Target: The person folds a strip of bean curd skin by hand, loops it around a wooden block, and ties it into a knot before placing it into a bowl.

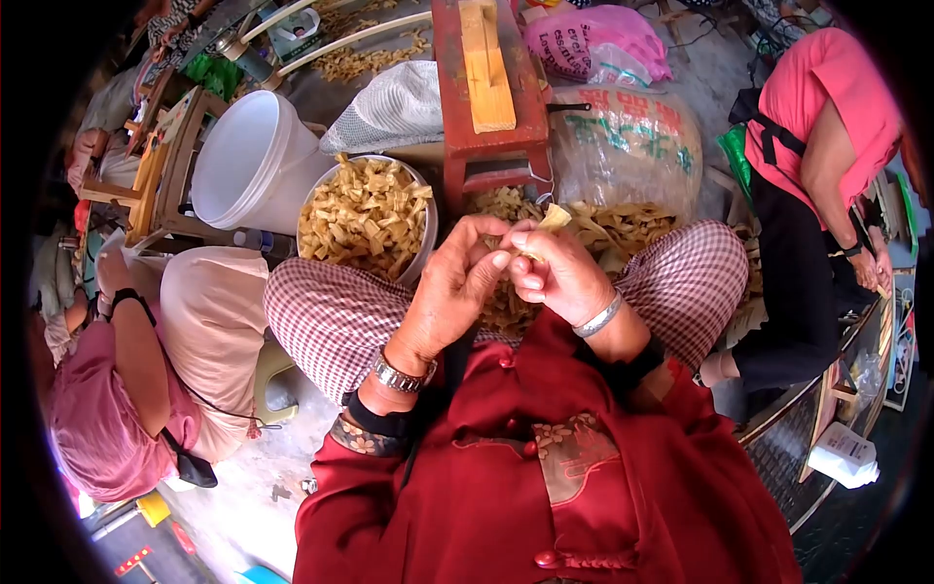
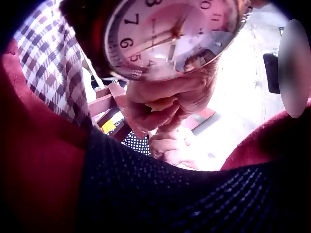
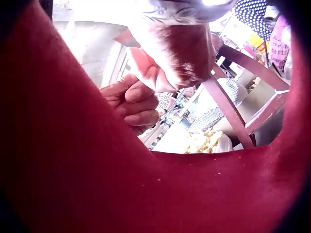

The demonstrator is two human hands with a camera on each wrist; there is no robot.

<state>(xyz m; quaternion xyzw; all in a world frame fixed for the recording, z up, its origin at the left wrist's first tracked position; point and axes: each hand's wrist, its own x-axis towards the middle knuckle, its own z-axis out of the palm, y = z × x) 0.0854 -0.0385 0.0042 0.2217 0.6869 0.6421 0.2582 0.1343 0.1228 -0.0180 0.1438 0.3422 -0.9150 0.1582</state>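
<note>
Above the lap, both hands meet on one small pale yellow strip (image 1: 555, 218) of a dried, leathery-looking material. My left hand (image 1: 452, 277), with a metal watch at the wrist, pinches it between thumb and fingers; in the left wrist view a tan bit of the strip (image 2: 162, 104) shows among the curled fingers. The right hand (image 1: 562, 275), wearing a silver bangle, has its fingers curled round the strip, and one end sticks up past the knuckles. Fingers hide most of the strip. Below the hands lies a heap of similar strips (image 1: 623, 226).
A white bucket full of folded yellow pieces (image 1: 365, 216) stands by the left knee, beside a larger white bucket (image 1: 248, 161). Ahead is a red stool (image 1: 494, 127) bearing a wooden block (image 1: 486, 73). A clear plastic sack (image 1: 628, 146) lies right of it. People sit on both sides.
</note>
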